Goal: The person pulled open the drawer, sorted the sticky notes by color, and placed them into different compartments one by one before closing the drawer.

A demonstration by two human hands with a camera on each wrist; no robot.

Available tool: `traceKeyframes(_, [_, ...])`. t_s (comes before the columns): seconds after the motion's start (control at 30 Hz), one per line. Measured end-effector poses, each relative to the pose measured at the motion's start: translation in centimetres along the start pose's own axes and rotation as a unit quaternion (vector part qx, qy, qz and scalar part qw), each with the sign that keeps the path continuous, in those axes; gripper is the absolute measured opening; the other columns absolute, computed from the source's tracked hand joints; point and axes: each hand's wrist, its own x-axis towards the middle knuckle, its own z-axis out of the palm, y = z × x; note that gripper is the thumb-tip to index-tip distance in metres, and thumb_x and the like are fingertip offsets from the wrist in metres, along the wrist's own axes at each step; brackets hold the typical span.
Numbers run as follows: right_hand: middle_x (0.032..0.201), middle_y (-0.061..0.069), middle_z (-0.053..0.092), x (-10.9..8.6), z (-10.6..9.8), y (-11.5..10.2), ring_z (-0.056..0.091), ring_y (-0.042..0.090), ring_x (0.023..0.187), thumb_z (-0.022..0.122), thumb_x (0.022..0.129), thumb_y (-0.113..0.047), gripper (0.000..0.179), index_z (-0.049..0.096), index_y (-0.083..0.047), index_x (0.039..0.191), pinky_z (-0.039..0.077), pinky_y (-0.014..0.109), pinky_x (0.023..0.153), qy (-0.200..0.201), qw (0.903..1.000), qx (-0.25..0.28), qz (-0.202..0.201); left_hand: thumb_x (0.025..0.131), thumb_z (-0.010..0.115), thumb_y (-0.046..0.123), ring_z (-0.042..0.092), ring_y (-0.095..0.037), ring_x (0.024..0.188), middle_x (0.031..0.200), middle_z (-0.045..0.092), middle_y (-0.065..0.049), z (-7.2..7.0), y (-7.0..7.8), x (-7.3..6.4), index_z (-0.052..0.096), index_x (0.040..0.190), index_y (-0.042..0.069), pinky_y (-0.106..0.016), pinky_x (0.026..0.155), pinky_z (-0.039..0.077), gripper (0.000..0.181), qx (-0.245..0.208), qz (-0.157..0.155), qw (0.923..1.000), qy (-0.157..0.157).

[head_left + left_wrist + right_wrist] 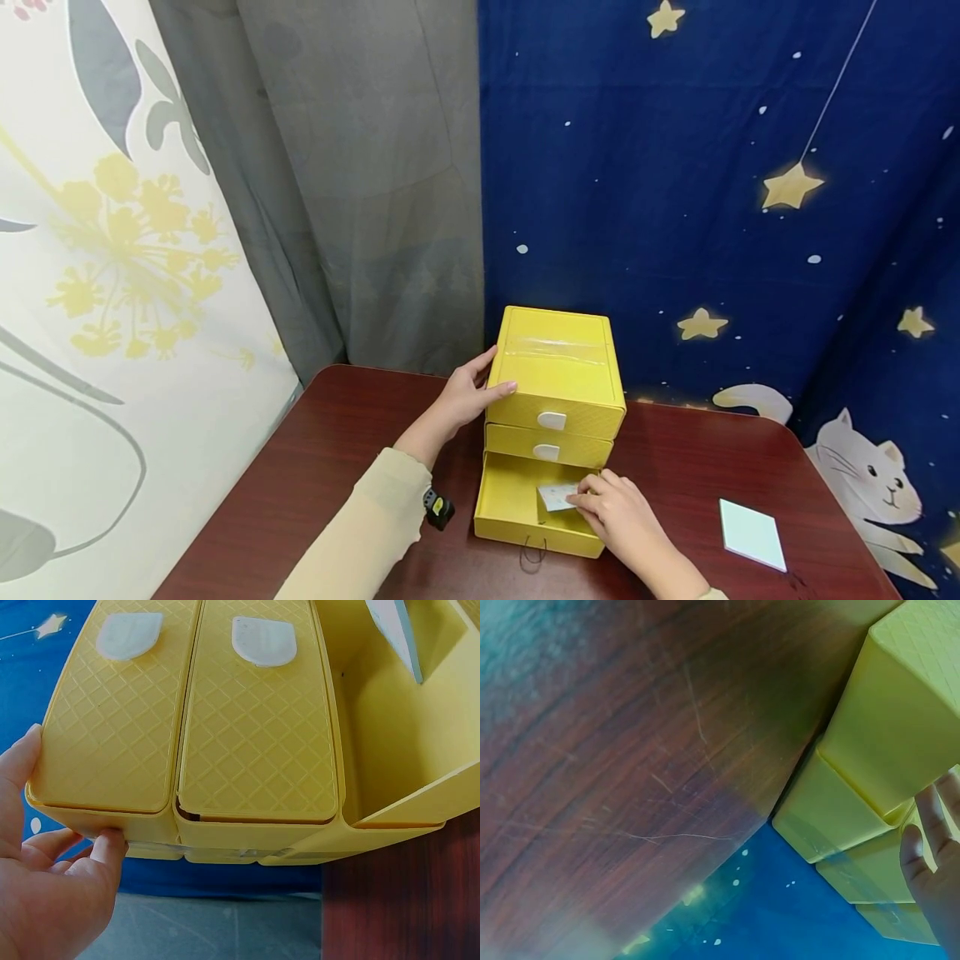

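Observation:
A yellow three-drawer box (pixel 558 354) stands on the table, its bottom drawer (pixel 498 500) pulled out and the upper two closed. My left hand (pixel 467 396) grips the box's upper left edge, thumb on top and fingers bent against the side. In the left wrist view those fingers (pixel 112 847) touch the side wall. Over the open drawer, my right hand (pixel 618 508) pinches a small pale notepad (pixel 557 497) with faint marks on its face. The notepad (pixel 397 634) stands tilted inside the drawer in the left wrist view. The right wrist view has only part of the right hand (pixel 937 847).
A pale green square notepad (pixel 752 533) lies on the dark red-brown table (pixel 697 458) at the right. Clear tape (pixel 555 350) crosses the box top. A thin dark loop (pixel 532 557) shows at the drawer's front. Blue and grey curtains hang behind the table.

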Motion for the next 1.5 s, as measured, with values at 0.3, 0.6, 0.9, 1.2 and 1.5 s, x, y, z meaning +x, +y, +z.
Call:
traceKeyframes(0.3, [0.083,-0.013,0.059,0.14,-0.12,-0.04,0.048,0.008,0.077,0.081,0.068,-0.017,0.017,0.075,-0.027,0.081,0.039,0.024,0.059,-0.004,0.9999,0.011,-0.002,0.082,0.074,0.034,0.026,-0.02,0.142,0.156,0.025,-0.002,0.03,-0.16,0.13,0.025,0.151,0.018,-0.039,0.111,0.033,0.086,-0.004,0.01,0.9999,-0.004])
traceKeyframes(0.6, [0.085,-0.014,0.06,0.07,-0.14,-0.08,0.048,0.007,0.078,0.082,0.068,-0.022,0.018,0.075,-0.027,0.084,0.042,0.026,0.062,-0.015,0.9997,0.019,0.007,0.082,0.073,0.035,0.026,-0.02,0.142,0.156,0.026,-0.002,0.08,-0.17,0.07,0.025,0.151,0.02,-0.039,0.111,0.033,0.085,-0.003,0.008,1.0,-0.005])
traceKeyframes(0.9, [0.089,-0.014,0.061,0.02,-0.27,-0.12,0.05,0.007,0.081,0.082,0.067,-0.021,0.023,0.075,-0.025,0.088,0.043,0.027,0.063,-0.038,0.9988,0.017,0.025,0.082,0.074,0.036,0.026,-0.02,0.142,0.156,0.025,-0.002,0.06,-0.08,0.02,0.025,0.151,0.019,-0.039,0.111,0.033,0.087,-0.001,0.009,1.0,-0.003])
traceKeyframes(1.2, [0.087,-0.014,0.061,0.08,-0.54,-0.06,0.048,0.006,0.077,0.082,0.067,-0.021,0.022,0.075,-0.025,0.087,0.041,0.025,0.061,-0.026,0.9989,0.024,0.029,0.081,0.074,0.037,0.026,-0.02,0.142,0.156,0.025,-0.001,-0.03,-0.17,0.05,0.026,0.151,0.021,-0.039,0.111,0.033,0.086,0.002,0.009,1.0,-0.001])
traceKeyframes(1.5, [0.085,-0.016,0.06,-0.45,-0.7,0.46,0.047,0.004,0.075,0.083,0.067,-0.022,0.021,0.074,-0.025,0.086,0.041,0.024,0.059,-0.005,0.9989,0.03,0.036,0.081,0.074,0.038,0.026,-0.02,0.143,0.156,0.025,-0.001,-0.02,-0.07,0.0,0.026,0.151,0.022,-0.039,0.11,0.034,0.087,0.0,0.005,1.0,-0.001])
